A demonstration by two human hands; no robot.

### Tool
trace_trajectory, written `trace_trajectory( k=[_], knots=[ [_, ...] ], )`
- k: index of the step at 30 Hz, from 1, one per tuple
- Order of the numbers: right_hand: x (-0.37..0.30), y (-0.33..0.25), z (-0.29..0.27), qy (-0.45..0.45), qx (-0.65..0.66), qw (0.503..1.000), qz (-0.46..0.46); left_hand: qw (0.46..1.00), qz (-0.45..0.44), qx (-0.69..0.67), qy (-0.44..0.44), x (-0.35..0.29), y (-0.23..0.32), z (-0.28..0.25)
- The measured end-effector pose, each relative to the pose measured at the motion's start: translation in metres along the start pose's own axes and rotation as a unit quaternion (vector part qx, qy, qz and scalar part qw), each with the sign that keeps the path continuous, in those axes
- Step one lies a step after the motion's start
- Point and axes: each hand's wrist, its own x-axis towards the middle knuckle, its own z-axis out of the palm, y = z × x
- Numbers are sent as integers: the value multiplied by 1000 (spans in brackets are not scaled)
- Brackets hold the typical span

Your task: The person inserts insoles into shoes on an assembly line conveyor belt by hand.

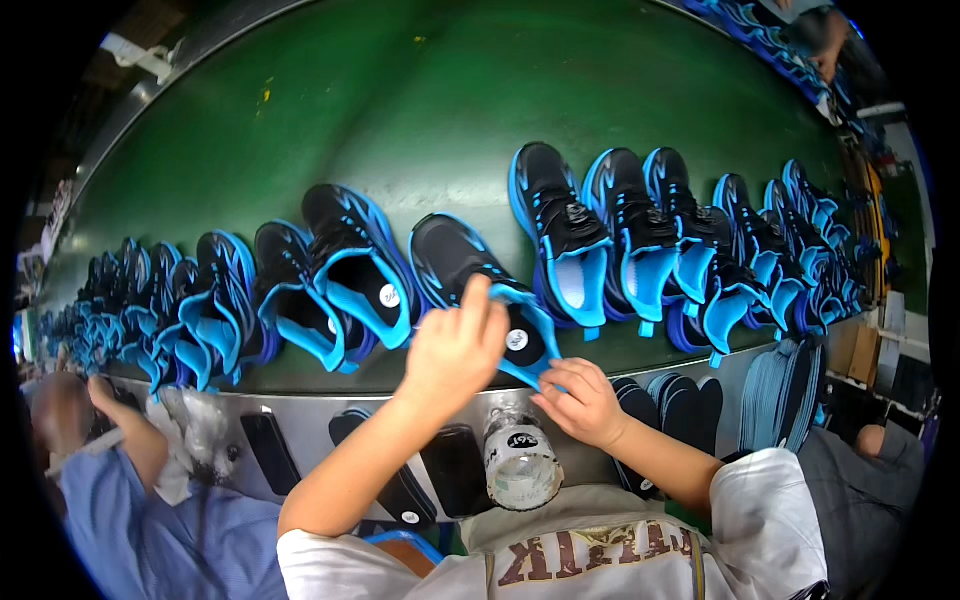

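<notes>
A black sneaker with blue trim [452,252] lies on the green table in front of me, its toe pointing away. My left hand [455,345] rests over its tongue and the near side of its opening, fingers bent around the edge. At the heel, my right hand [582,400] pinches the blue collar between thumb and fingers. A dark insole with a round white label [517,340] shows inside the shoe. What the left fingertips grip is partly hidden behind the hand.
Rows of similar sneakers stand left [365,265] and right [560,230] on the green table [420,100]. Along the metal near edge are a clear jar [522,465], dark phones [268,450] and stacked insoles [780,395]. Seated people [170,530] flank me.
</notes>
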Motion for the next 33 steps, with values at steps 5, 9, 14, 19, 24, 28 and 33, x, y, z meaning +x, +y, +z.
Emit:
trace_trajectory(
  k=[5, 9, 14, 19, 24, 28, 33],
  knots=[
    [41, -3, 6, -39, 80, 996, 28, 995, -85, -19, -40, 27, -46, 1],
    [18, -4, -53, 22, 45, 998, 32, 944, -227, -213, 108, 11, -54, -48],
    [-29, 46, -101, -5, -125, 970, 207, 638, -473, -604, 63, -35, -14, -51],
    [-3, 96, -85, -155, -270, 902, 298, 810, -512, -274, -78, -21, 3, 36],
    [-9, 90, -72, -170, -217, 931, 241, 723, -513, -458, -74, -16, -20, 64],
    [-46, 78, -82, -108, -117, 973, 170, 687, -533, -482, -109, -16, -29, 64],
    [-79, 130, -127, -144, -131, 976, 99, 682, -530, -485, -141, 18, 11, 74]
  ],
)
